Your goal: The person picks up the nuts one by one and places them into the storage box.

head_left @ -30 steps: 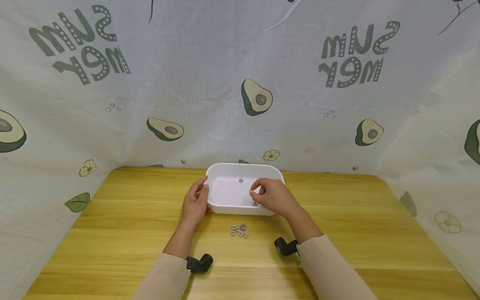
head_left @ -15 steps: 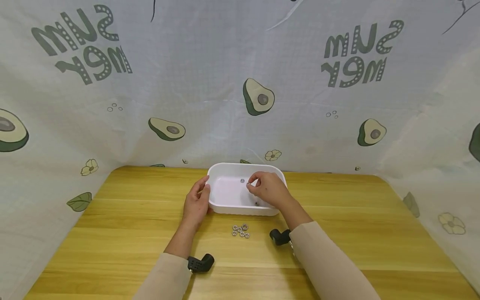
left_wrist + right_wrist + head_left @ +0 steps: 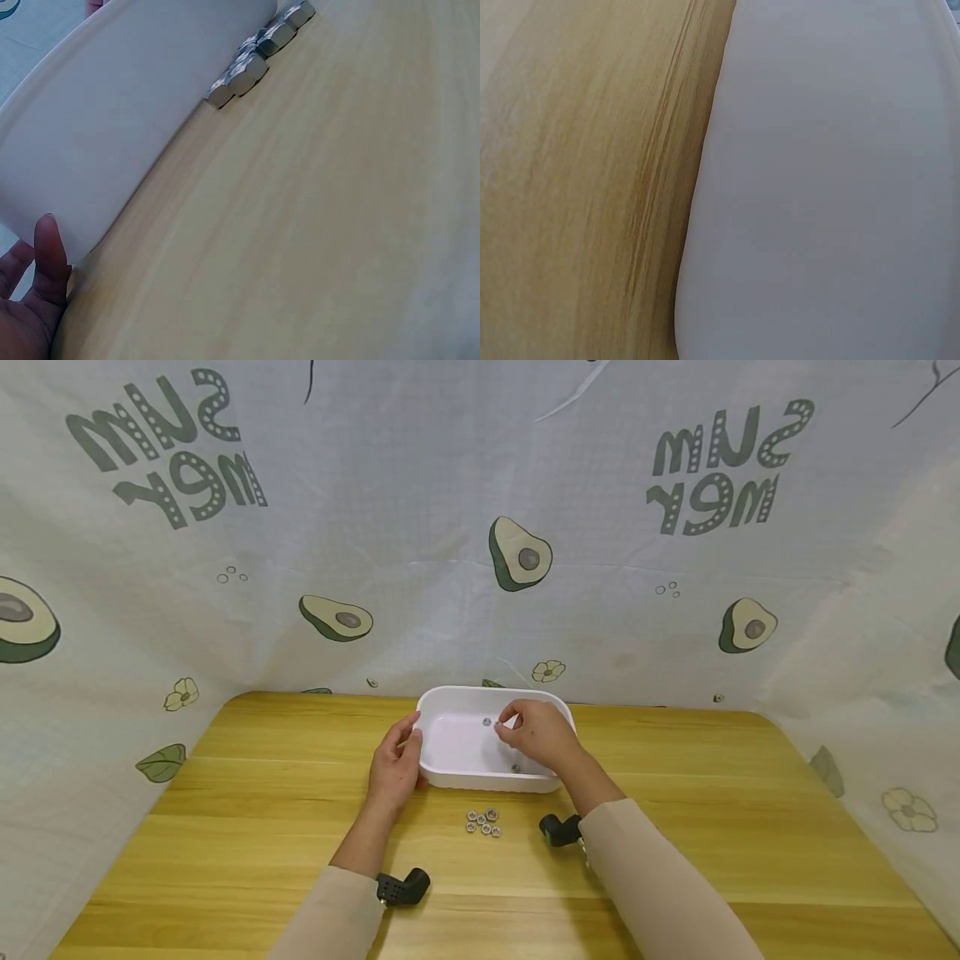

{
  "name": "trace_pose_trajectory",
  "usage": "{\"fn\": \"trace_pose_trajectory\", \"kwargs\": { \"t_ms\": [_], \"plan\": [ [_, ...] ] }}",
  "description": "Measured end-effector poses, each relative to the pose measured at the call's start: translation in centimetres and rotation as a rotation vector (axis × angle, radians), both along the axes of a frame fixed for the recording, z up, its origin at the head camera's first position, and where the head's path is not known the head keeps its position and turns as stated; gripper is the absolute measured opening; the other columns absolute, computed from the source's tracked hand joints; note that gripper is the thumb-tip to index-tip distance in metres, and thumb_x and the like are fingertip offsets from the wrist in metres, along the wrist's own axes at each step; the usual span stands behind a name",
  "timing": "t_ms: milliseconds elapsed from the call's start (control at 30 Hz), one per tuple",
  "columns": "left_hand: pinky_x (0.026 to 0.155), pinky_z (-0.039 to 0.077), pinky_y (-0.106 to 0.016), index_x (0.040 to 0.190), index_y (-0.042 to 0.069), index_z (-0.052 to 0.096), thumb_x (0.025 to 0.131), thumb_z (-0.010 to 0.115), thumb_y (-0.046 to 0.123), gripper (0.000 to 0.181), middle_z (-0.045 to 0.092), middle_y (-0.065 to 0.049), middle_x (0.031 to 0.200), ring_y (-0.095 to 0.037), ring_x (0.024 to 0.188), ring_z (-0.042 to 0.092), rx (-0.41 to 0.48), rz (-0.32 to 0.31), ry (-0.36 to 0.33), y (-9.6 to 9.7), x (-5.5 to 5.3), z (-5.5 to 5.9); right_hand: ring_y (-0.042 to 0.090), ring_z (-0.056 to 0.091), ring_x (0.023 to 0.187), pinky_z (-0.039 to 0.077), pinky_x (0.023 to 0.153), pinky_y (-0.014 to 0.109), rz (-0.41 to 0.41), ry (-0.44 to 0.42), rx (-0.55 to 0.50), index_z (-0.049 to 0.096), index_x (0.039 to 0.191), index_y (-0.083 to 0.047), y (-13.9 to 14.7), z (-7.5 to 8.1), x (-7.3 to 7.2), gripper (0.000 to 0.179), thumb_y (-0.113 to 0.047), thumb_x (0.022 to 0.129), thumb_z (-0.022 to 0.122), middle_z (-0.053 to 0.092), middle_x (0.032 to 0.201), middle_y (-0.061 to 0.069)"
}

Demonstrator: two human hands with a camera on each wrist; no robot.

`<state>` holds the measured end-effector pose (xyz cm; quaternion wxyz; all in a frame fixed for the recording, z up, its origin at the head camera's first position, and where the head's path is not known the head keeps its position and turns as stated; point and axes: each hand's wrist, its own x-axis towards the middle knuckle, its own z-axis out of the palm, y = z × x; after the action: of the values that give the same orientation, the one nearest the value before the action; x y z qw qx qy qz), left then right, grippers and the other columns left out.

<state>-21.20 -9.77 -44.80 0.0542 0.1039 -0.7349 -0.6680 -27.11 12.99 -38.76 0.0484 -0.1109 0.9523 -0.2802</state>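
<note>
A person's right hand (image 3: pixel 540 732) reaches over the right half of a white tray (image 3: pixel 480 780), thumb and forefinger closed to a tight pinch on a small metal nut (image 3: pixel 497 724), which the fingertips partly hide. The left hand (image 3: pixel 395 768) lies against the tray's left end, loosely extended: its thumb is straight along the wall at the near left corner and its fingers touch the end near the rim.

The held nut is above the tray floor, toward the far wall. Two more nuts lie inside the tray: a far nut (image 3: pixel 487 722) just left of the pinching fingertips, and a near nut (image 3: pixel 516 768) beside the near wall, right of the middle. Six loose nuts (image 3: pixel 486 829) sit close together on the wooden table (image 3: pixel 262 793), between the tray's near wall and the table's near edge; one is larger than the rest. That makes nine visible nuts and one tray, which stands near the middle of the table's far edge.
</note>
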Motion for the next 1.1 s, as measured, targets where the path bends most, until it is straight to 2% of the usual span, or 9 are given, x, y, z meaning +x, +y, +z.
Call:
{"fn": "trace_pose_trajectory", "kwargs": {
  "t_ms": [633, 900, 1100],
  "plan": [
    [0.059, 0.053, -0.026, 0.146, 0.032, 0.055, 0.107, 0.049, 0.035, 0.040, 0.055, -0.010, 0.141, -0.026, 0.096, 0.060, 0.000, 0.001, -0.013, 0.0, 0.0, 0.0, 0.017, 0.057, 0.070, 0.045, 0.061, 0.027, -0.004, 0.023, 0.028, 0.074, 0.112, -0.015, 0.1, 0.5, 0.5, 0.025, -0.031, 0.093, 0.073, 0.068, 0.080, 0.002],
    [0.059, 0.052, -0.025, 0.146, 0.031, 0.055, 0.106, 0.050, 0.034, 0.040, 0.055, -0.010, 0.140, -0.026, 0.097, 0.060, 0.008, 0.001, -0.010, 0.0, -0.1, 0.0, 0.018, 0.056, 0.068, 0.044, 0.059, 0.028, -0.007, -0.001, -0.010, 0.074, 0.113, -0.016, 0.0, 0.9, 1.0, 0.025, -0.032, 0.093, 0.073, 0.066, 0.079, 0.002],
    [0.059, 0.052, -0.025, 0.145, 0.031, 0.056, 0.106, 0.050, 0.034, 0.040, 0.055, -0.010, 0.140, -0.026, 0.097, 0.061, 0.005, 0.000, -0.007, 0.0, 0.0, 0.0, 0.018, 0.055, 0.067, 0.043, 0.059, 0.028, -0.008, -0.005, -0.059, 0.074, 0.110, -0.017, -0.2, 1.3, 2.0, 0.022, -0.031, 0.093, 0.074, 0.064, 0.077, 0.002]
  ]
}}
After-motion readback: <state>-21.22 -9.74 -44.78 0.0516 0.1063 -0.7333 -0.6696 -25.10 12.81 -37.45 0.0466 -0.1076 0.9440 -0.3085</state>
